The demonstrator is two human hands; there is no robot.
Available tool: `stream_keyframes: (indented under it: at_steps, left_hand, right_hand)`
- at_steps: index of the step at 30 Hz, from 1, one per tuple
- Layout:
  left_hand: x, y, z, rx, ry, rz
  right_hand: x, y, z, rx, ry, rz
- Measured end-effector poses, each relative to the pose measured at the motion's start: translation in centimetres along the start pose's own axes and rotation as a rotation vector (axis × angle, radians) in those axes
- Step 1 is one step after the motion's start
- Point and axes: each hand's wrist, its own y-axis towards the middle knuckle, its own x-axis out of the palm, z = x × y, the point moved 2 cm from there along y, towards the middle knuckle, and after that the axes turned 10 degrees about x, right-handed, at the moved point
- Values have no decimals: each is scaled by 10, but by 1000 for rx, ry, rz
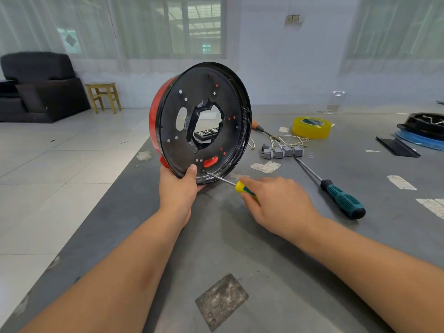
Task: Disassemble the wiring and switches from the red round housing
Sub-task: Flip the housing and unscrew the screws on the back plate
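Observation:
The red round housing (199,121) stands tilted on its edge on the grey table (240,248), its black inner face with holes and a ragged central opening turned toward me. My left hand (179,188) grips its lower rim, thumb on the inner face. My right hand (276,203) holds a yellow-green screwdriver (242,187), whose tip touches a hole near the lower rim. A row of grey switches (282,151) with pale wiring (288,140) lies on the table to the right, apart from the housing.
A larger teal-handled screwdriver (336,193) lies right of my right hand. A yellow tape roll (311,127), an orange-handled tool (260,129), a black strip (397,147) and a black part on a blue disc (422,133) sit further back. The table's left edge runs diagonally beside tiled floor.

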Motion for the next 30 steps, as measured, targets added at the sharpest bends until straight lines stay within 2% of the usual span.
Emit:
stream_keyframes:
  at_steps: [3, 5, 7, 12, 14, 16, 17, 19, 21, 25, 27, 30]
  left_hand:
    - [0, -1, 1, -26, 2, 22]
    - [-1, -2, 0, -45, 0, 37]
    - [-1, -2, 1, -67, -11, 39]
    - [-1, -2, 2, -81, -41, 63]
    - [-2, -1, 2, -85, -46, 75]
    - [-2, 0, 1, -89, -39, 88]
    - [-3, 1, 0, -91, -38, 96]
    - [-4, 2, -1, -98, -34, 104]
    - [-5, 2, -1, -102, -6, 102]
    - [-4, 2, -1, -108, 42, 79]
    - [-3, 2, -1, -110, 59, 64]
    - [-3, 3, 0, -127, 48, 70]
  right_hand:
    - [-8, 0, -3, -184, -322, 142]
    - [-10, 1, -2, -207, -350, 179]
    - [-13, 3, -2, -210, -266, 160]
    - [-21, 12, 6, 108, 405, 78]
    - [-18, 15, 12, 280, 731, 91]
    - [-11, 16, 15, 455, 1101, 14]
    - [-8, 15, 14, 510, 1219, -15]
    - [-3, 14, 13, 562, 1303, -39]
    - [-1, 13, 13, 613, 1251, -80]
    - [-7, 18, 29, 509, 563, -44]
    - [-14, 20, 31, 355, 490, -4]
    - [-20, 14, 30, -28, 316, 55]
